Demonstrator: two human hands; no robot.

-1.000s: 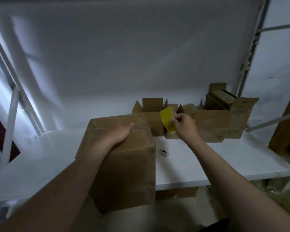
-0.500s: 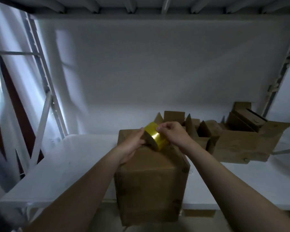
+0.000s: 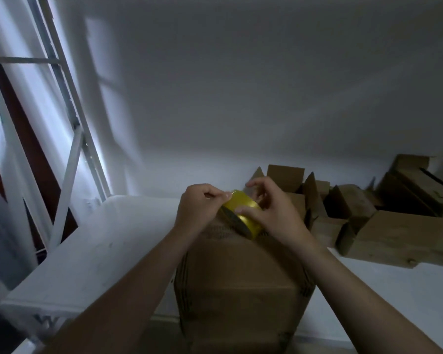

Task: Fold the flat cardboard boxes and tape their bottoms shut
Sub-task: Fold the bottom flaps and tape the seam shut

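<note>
The folded box (image 3: pixel 241 282) sits at the near edge of the white shelf (image 3: pixel 100 246), closed flaps up, and the yellow tape roll (image 3: pixel 244 217) rests right on top of it at the far side. The right hand (image 3: pixel 271 213) grips the roll, thumb across the band and fingers curled over the far rim. The left hand (image 3: pixel 198 209) pinches at the roll's upper edge, apparently picking up the free end. So this looks like the start of taping: next that end has to peel loose and come down on the seam. A second ago the left hand lay flat on the box with the roll out to the right; now it's up at the tape. Finished boxes (image 3: pixel 394 236) wait far right.
</note>
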